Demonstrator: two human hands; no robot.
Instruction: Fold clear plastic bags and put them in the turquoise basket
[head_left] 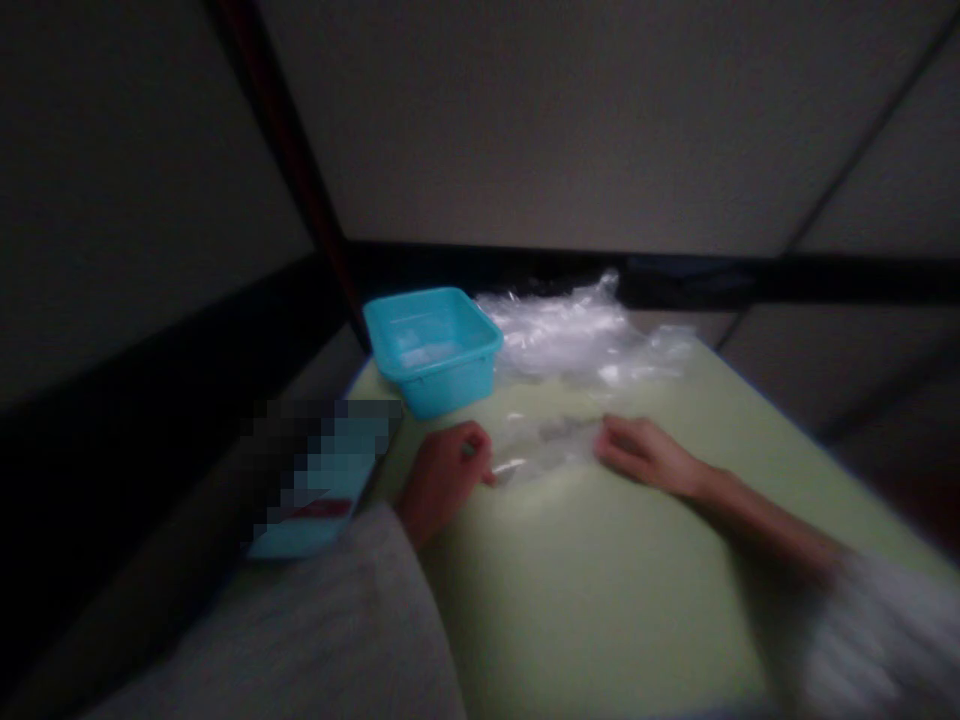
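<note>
A clear plastic bag (547,448) stretches between my two hands, low over the yellow-green table (600,570). My left hand (450,470) pinches its left end, thumb and forefinger curled into a ring. At the right end, my right hand (645,452) grips the plastic between thumb and fingers. The picture is dim and blurred, so whether anything lies inside the bag cannot be made out. Just beyond my left hand stands a turquoise plastic basket (454,385) with something whitish in its bottom.
A heap of crumpled clear plastic (570,335) lies at the table's far end, right of the basket. On the left edge is a flat, partly pixelated light-blue thing (300,540) with a red mark. Grey panels (570,130) rise behind and to the left.
</note>
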